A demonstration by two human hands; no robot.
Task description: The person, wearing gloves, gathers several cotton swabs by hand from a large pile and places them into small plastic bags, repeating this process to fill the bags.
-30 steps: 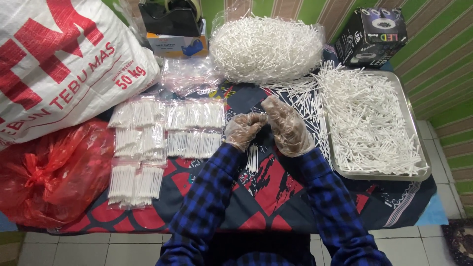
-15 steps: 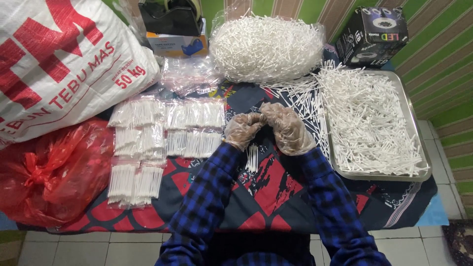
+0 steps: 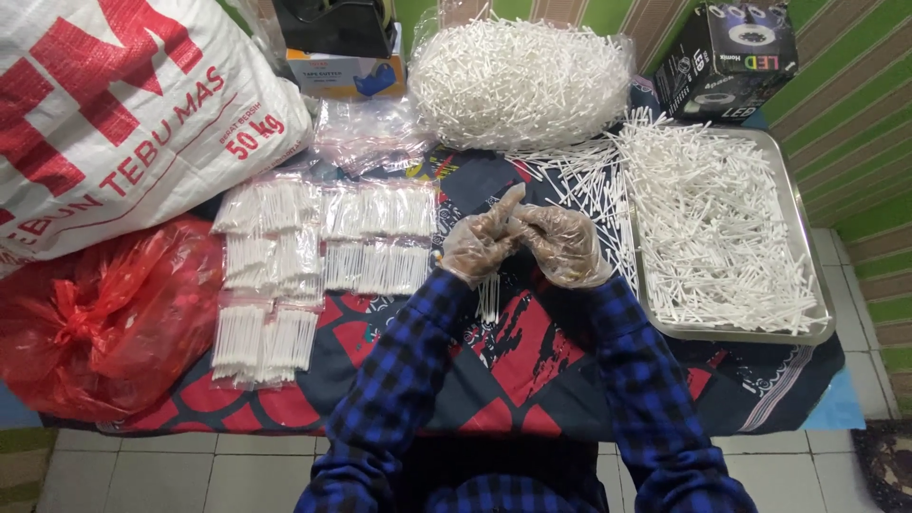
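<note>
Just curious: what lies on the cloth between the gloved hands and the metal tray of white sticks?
In the head view, loose white sticks spill over the patterned cloth between the right hand and the metal tray.

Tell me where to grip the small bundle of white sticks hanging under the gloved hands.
Pinch the bundle of white sticks at its lower end, probably coming from the person's side: it hangs roughly upright below the left hand, its top hidden by the right hand and gloves.

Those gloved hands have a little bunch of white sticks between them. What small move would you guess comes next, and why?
Probably slipping the bunch of white sticks into a small clear bag. The left hand and right hand meet over it, sticks hanging below, and filled packets already lie in rows beside them.
</note>
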